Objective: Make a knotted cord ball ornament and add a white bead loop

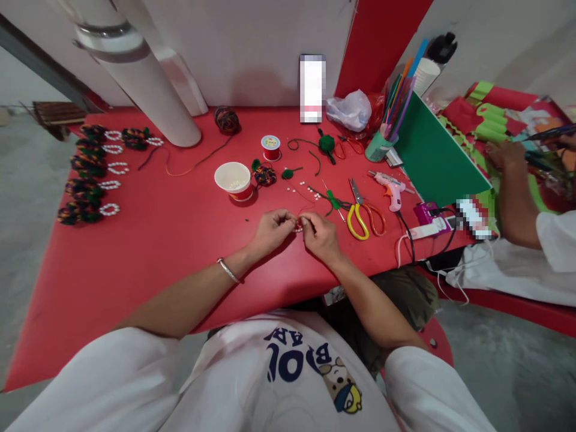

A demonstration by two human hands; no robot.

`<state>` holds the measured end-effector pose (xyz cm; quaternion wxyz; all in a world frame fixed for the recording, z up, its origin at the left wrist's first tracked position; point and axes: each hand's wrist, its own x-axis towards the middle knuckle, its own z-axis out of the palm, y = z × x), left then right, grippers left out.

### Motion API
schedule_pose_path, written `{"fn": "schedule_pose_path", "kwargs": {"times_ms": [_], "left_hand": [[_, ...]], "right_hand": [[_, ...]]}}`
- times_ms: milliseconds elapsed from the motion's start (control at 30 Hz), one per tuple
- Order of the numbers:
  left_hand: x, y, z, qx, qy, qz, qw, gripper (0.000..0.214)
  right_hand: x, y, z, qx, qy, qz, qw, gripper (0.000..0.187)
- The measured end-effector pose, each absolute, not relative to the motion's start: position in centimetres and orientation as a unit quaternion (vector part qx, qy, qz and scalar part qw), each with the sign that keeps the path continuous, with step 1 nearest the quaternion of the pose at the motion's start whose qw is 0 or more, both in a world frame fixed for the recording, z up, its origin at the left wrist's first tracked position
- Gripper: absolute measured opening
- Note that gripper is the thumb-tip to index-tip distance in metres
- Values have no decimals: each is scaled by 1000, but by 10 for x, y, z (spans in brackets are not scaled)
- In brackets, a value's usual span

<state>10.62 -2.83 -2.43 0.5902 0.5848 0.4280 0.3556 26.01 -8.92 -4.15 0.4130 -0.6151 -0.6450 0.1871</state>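
Over the red table my left hand [275,230] and my right hand [320,235] meet, fingertips pinched. Between them hangs a short string of white beads [297,228], held from both sides; a thin red thread [307,204] runs up from it. Loose white beads [317,195] lie just beyond my right hand. A paper cup [233,180] with pale beads inside stands past my left hand, beside a dark multicoloured yarn piece [264,174]. Scissors with yellow and orange handles [359,221] and a crochet hook with green yarn [333,201] rest to the right.
Several yarn pieces with bead loops [85,171] line the table's left side. A white pipe [148,84] rises behind them. Thread spool [270,147], phone [312,89], pink glue gun [390,189], power strip [425,229] and green board [438,150] stand around; a co-worker's arm [517,186] is at right.
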Motion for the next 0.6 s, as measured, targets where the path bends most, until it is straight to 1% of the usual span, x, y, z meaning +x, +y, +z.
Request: {"fn": "schedule_pose_path", "kwargs": {"times_ms": [67,133,200,333,467,600], "left_hand": [[106,-29,-21,582,431,361,588,14],[105,-30,-19,571,427,363,600,15],[106,-30,-17,555,423,365,616,14],[107,-29,-16,545,421,373,622,11],[107,-28,-20,559,422,371,610,10],[109,-28,-26,560,409,373,616,11]], "right_hand": [[263,-87,-41,-589,-616,284,439,25],[265,-85,-41,-568,-586,351,460,27],[265,-84,-41,-560,-569,370,474,30],[266,-81,-39,-574,-545,395,466,27],[271,-78,-34,-561,-519,455,457,33],[273,-77,-32,-520,-517,488,473,38]]}}
